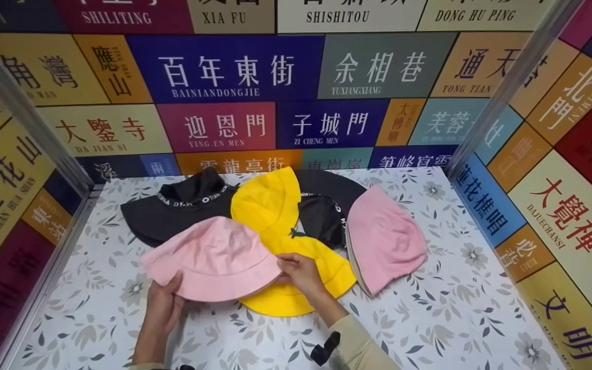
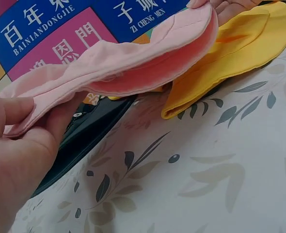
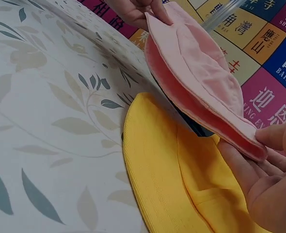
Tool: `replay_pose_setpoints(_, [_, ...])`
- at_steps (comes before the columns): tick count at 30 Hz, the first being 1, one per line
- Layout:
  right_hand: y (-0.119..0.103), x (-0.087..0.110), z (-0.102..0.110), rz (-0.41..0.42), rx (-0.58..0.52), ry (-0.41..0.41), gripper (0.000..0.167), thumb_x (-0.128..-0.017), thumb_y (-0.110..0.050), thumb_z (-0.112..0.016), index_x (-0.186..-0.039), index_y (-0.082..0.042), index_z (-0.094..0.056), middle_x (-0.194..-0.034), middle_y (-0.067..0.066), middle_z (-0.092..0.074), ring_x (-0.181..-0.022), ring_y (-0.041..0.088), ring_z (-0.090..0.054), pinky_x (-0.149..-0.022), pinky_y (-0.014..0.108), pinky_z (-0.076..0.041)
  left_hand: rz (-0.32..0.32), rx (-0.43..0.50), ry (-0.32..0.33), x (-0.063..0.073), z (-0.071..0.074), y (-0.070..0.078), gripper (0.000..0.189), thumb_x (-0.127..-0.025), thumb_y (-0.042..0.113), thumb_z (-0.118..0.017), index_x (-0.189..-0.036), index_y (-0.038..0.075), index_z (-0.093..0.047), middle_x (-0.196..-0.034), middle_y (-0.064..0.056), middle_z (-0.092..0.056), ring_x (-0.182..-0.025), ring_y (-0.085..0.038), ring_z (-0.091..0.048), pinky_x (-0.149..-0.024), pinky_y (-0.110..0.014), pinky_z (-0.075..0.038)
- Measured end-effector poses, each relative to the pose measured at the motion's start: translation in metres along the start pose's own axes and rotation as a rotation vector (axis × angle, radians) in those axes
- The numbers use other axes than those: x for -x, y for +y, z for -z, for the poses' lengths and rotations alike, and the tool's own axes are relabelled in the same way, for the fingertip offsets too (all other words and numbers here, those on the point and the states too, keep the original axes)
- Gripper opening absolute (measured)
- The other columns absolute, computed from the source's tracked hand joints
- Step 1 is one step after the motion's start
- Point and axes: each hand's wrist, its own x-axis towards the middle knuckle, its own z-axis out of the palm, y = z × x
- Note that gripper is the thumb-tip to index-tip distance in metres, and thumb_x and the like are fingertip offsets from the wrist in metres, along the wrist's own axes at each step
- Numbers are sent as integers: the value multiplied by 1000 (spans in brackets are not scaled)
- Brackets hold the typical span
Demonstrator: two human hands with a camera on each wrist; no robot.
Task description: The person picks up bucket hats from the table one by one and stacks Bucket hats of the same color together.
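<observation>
A pink bucket hat [image 1: 219, 257] is held up by its brim between both hands, flattened, with the brim's opening facing down toward me. My left hand [image 1: 165, 303] pinches the brim's left end, thumb on top, as the left wrist view shows at the brim [image 2: 46, 97]. At the opposite end my right hand [image 1: 303, 275] pinches the brim, thumb over it and fingers beneath [image 3: 240, 165]. Below and behind the held hat lies a yellow bucket hat [image 1: 296, 303], partly covered by it.
Behind lie another yellow hat [image 1: 262, 200], a black hat [image 1: 144, 218] with white lettering at left, and a second black hat [image 1: 327, 180]. Another pink hat [image 1: 388, 241] rests at right. Flower-patterned cloth [image 1: 460, 308] covers the table, with sign-printed walls [image 1: 224, 67] around it.
</observation>
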Motion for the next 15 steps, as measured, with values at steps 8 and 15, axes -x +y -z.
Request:
replay_pose_setpoints(8, [-3,5,16,11,-22,25,29,-99,-12,-63,-125,0,-68,-120,16,-72,-98,17,-71,-89,32,-60,25,-2,48,0,-6,-5,29,-104,12,-50,-130,20,-41,-108,13,-64,-94,0,-64,-84,-16,-56])
replay_pose_setpoints(15, [-5,10,32,-7,-17,7,35,-99,-24,-63,-127,-3,-67,-122,12,-72,-105,17,-72,-92,28,-59,55,37,99,-1,-2,-6,27,-104,12,-49,-129,20,-42,-100,13,-66,-87,1,-64,-74,-13,-55])
